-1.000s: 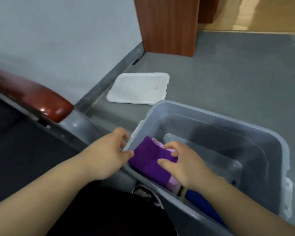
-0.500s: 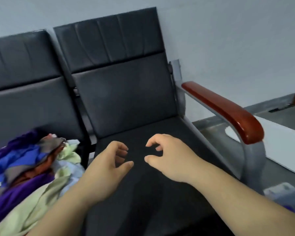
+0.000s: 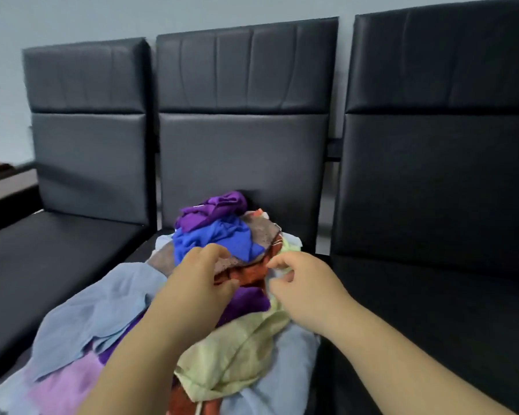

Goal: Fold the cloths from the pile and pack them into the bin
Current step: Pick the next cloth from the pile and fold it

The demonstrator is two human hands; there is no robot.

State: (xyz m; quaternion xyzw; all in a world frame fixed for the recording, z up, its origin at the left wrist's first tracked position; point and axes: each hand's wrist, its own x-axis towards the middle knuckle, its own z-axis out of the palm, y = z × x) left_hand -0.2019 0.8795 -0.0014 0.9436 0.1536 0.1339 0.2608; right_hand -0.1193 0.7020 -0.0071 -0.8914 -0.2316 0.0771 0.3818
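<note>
Black chairs (image 3: 243,151) are lining a grey wall, with the pile (image 3: 210,241) lying on the middle seat, the left hand (image 3: 198,283) curling over a brown-grey cloth (image 3: 261,235), grip unclear, and the right hand (image 3: 309,286) hovering half-open by a pale green cloth (image 3: 231,351), so lifting one cloth alone by its edge is looking wisest.

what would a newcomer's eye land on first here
First, the bright heap of cloths on the middle seat, with a blue cloth and a purple cloth at its top. Then the left hand and right hand, fingers curled, at the heap's middle. Behind stands a row of black chairs.
</note>
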